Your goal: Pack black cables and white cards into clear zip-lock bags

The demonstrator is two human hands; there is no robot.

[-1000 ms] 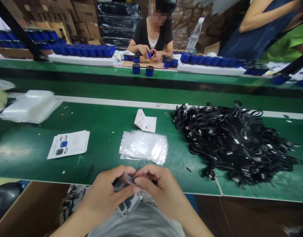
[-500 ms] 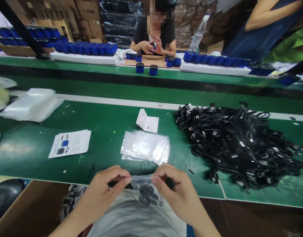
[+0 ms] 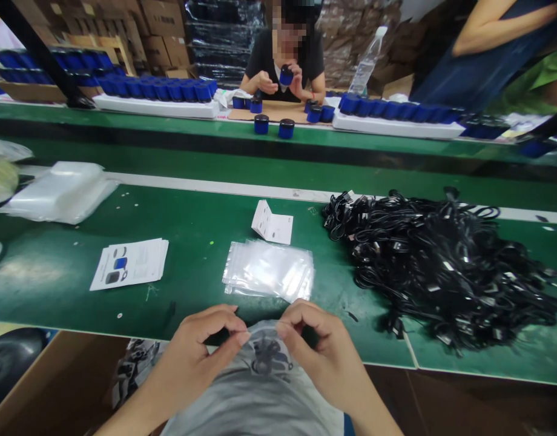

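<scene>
A small clear zip bag (image 3: 270,357) with a coiled black cable and paper-like contents hangs over my lap at the table's front edge. My left hand (image 3: 210,342) pinches its top left corner between thumb and forefinger. At the top right corner, my right hand (image 3: 312,342) grips the bag the same way. The bag's upper edge bows upward between the two pinches. Just beyond my fingers lies a stack of flat clear bags (image 3: 269,269). A folded leaflet (image 3: 273,224) stands half open behind that stack.
To the right spreads a pile of black USB cables (image 3: 442,272). Printed leaflets (image 3: 128,263) and a plastic bag bundle (image 3: 60,191) lie left. Below the left edge sits a cardboard box (image 3: 65,375) with filled bags. Across the bench, a person (image 3: 285,60) handles a blue jar-shaped item.
My left hand has shifted slightly right, towards my right hand, and the bag's top edge has gone from straight to bowed. The person opposite has raised a blue item.
</scene>
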